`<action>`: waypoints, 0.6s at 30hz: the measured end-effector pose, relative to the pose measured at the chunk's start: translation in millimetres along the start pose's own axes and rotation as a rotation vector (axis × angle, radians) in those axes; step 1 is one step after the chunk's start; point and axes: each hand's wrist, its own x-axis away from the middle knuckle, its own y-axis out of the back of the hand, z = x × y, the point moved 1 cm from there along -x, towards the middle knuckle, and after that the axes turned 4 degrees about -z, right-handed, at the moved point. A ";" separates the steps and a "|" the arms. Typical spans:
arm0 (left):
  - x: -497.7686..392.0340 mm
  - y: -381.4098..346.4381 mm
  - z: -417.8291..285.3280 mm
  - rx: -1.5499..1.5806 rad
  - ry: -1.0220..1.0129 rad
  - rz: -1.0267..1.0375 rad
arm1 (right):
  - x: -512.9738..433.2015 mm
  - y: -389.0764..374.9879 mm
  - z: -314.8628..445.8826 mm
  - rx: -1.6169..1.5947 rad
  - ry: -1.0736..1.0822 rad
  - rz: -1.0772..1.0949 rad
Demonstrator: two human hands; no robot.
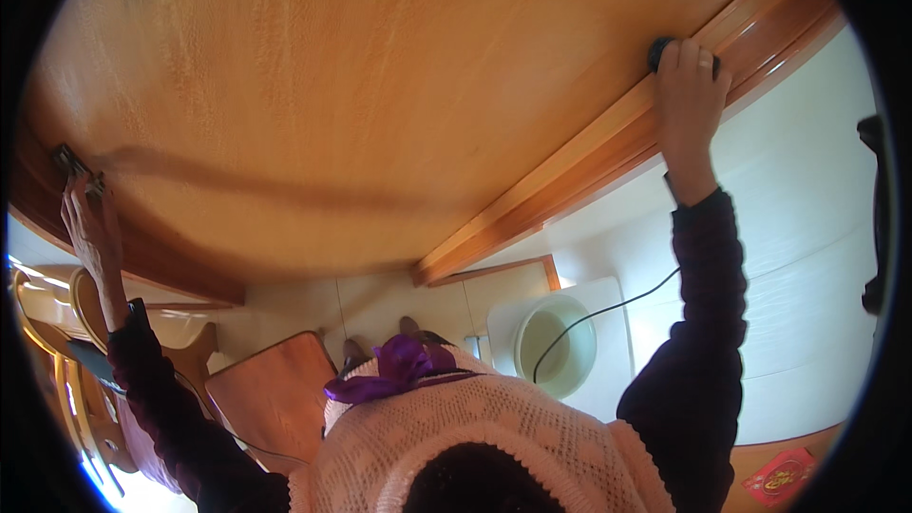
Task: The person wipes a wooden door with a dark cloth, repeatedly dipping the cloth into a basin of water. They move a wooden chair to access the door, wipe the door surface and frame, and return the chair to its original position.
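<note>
Before me stands a wide wooden door panel [342, 100] with a darker wooden frame [556, 185] along its right side. My right hand [690, 89] is raised at that frame, its fingers closed over a dark rounded object [662, 53] pressed at the seam between panel and trim. What the object is cannot be told, as the hand covers most of it. At the far left, my left hand [91, 231] has its fingers on a dark metal door handle [71, 160]. A shadow falls across the panel between the two hands.
A pale plastic bucket [563, 331] stands on a white surface [616, 299] at lower right. Near my left arm are a brown wooden board or seat [274, 395] and wooden chairs [89, 306]. A thin dark cable [605, 310] runs from my right arm across the bucket.
</note>
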 end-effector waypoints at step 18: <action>79.1 -8.2 -0.8 0.123 0.158 0.026 | -96.7 107.0 51.6 -0.864 -0.452 -0.859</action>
